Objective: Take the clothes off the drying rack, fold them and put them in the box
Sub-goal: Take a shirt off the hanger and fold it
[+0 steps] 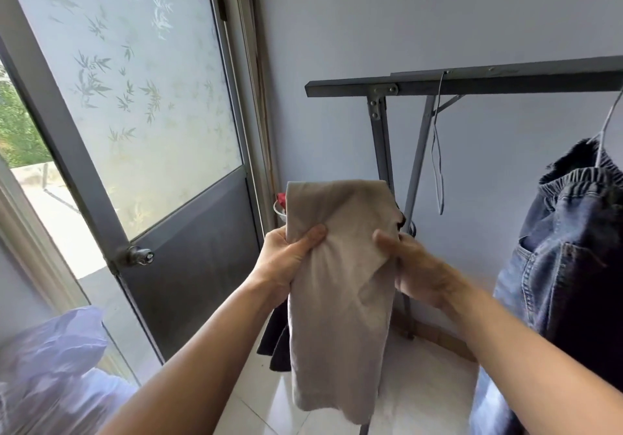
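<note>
Both bare forearms reached forward; the left grip and the right grip each pinched, thumbs on top.

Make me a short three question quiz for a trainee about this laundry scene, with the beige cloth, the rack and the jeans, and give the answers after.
1. True or false: both hands grip the beige folded cloth garment.
2. Multiple choice: what hangs from the dark grey metal drying rack at the right edge? A) a white towel B) blue denim jeans with an elastic waistband C) a red jacket
3. Short answer: what hangs bare on the rack bar between the cloth and the jeans?

Key
1. True: the left hand and right hand each pinch a side.
2. B
3. An empty thin wire hanger.
</note>
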